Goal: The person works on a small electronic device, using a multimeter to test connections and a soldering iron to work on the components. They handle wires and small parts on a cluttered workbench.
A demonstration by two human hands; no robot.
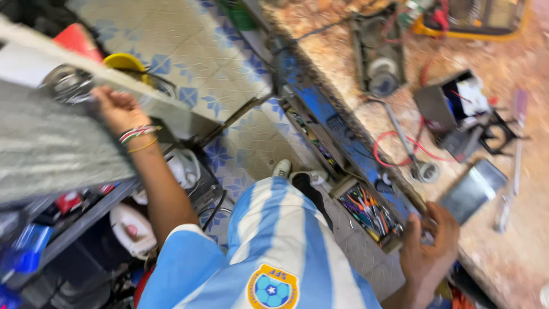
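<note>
Blue-and-white striped shirt (274, 246) is filling the lower view, with both arms reaching out from it. Right hand (428, 249) is resting with fingers loosely spread on the worktable's edge (486, 257), just beside an open drawer of tools (370, 214) and near a dark phone (472, 190). Left hand (117, 109) is curling closed against a grey shelf board (51, 143), touching a round metal part (67, 84), though blur is hiding the exact grip
</note>
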